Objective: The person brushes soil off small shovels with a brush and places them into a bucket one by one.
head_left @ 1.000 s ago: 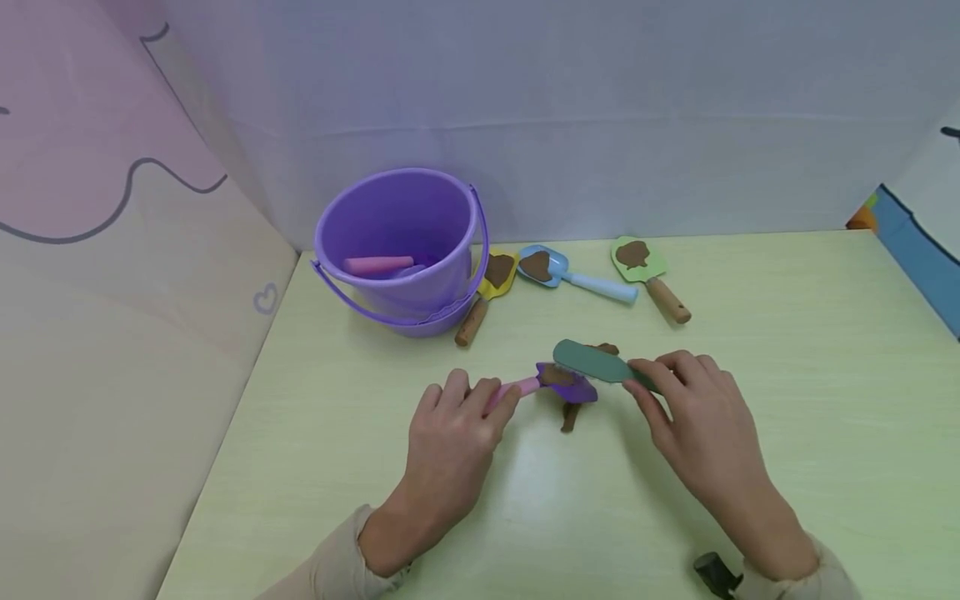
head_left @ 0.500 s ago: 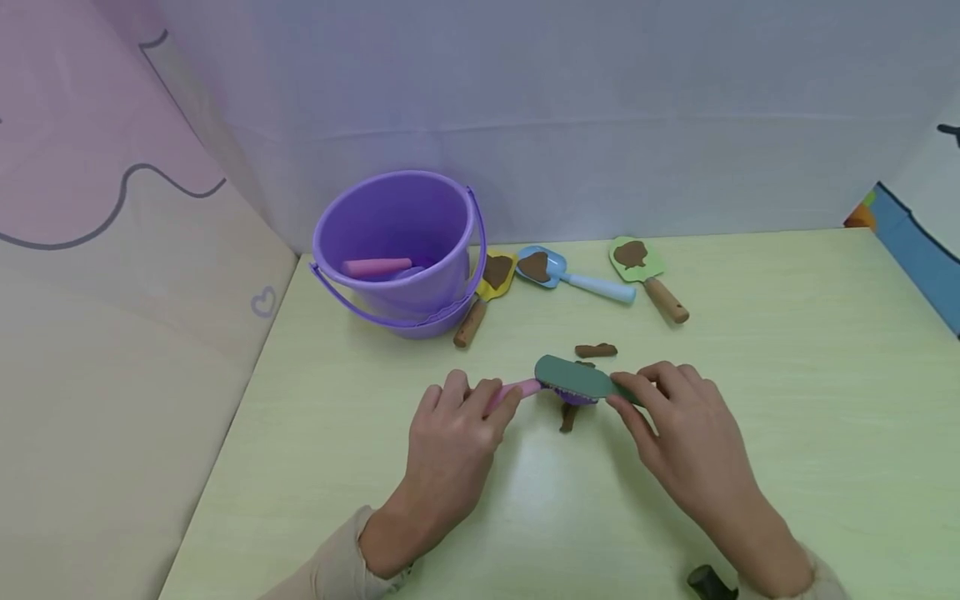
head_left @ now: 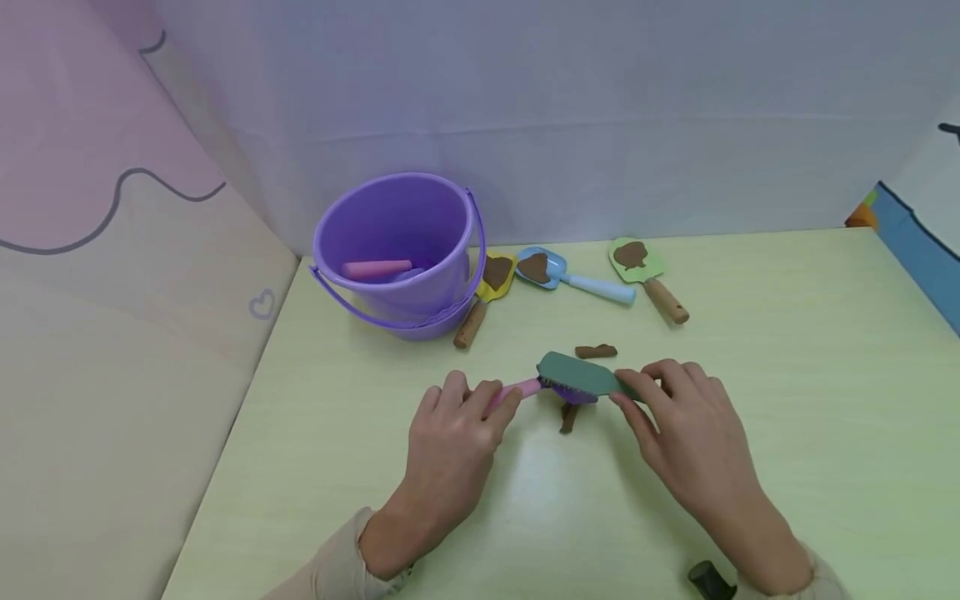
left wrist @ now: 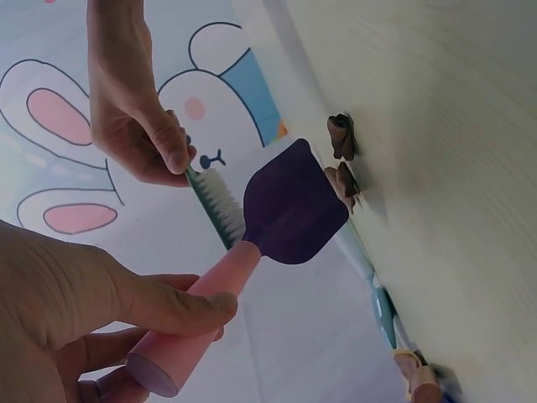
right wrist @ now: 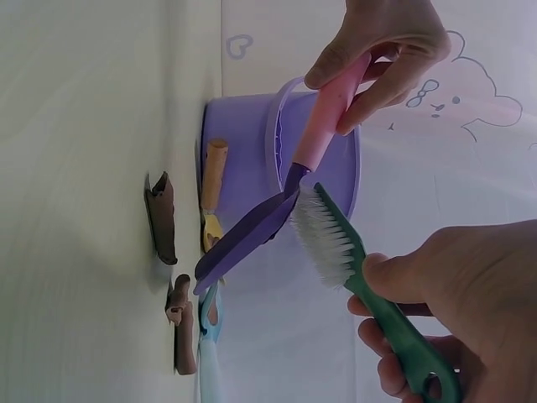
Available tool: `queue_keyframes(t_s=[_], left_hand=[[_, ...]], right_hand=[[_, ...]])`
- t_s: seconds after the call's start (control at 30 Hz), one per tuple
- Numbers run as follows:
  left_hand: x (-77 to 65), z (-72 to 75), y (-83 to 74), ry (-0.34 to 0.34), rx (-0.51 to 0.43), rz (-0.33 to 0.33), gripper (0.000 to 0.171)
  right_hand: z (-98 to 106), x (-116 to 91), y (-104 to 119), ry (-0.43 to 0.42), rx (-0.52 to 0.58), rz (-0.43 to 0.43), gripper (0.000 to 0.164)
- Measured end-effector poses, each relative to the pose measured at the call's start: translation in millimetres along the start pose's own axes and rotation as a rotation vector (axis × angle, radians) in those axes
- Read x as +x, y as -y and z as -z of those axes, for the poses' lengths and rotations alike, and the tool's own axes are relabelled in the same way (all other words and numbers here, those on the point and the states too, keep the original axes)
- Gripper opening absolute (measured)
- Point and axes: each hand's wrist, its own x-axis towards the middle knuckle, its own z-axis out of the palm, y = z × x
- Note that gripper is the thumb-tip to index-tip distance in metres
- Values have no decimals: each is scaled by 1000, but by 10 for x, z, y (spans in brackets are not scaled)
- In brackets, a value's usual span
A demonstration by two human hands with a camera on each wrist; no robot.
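My left hand [head_left: 453, 454] grips the pink handle of a toy shovel [left wrist: 294, 206] with a purple blade, raised above the table. My right hand [head_left: 690, 437] pinches the handle of a green brush [head_left: 577, 374], and its white bristles [right wrist: 323, 239] lie at the shovel's upper face, near where blade meets handle. From the head view the brush covers most of the blade. Below, on the table, rest brown curled pieces: one in front of the blade [head_left: 568, 417] and another piece behind it [head_left: 596, 351]. The left wrist view shows the blade's bare underside.
At the back left stands a purple bucket [head_left: 446, 304] with a pink-handled tool [head_left: 377, 269] inside. Beside it lie yellow [head_left: 499, 279], blue [head_left: 598, 287] and green [head_left: 637, 260] shovels with brown patches on their blades. A dark object [head_left: 711, 579] sits near my right wrist.
My right hand has drawn the brush left and slightly down over the blade, then a little back up. The brown patch on the blade is now covered; the far brown piece shows fully.
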Motion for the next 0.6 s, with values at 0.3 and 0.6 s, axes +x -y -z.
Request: queue_keyframes(t_s=[0.3,0.6], left_hand=[[2,24,-7,13,-4,-1,26],[-2,19,-11,-4,-10,3,24]], right_hand=[[-1,-6,-16,-9,-21,4,68],[6,-13,-36,-14,-31,2,67]])
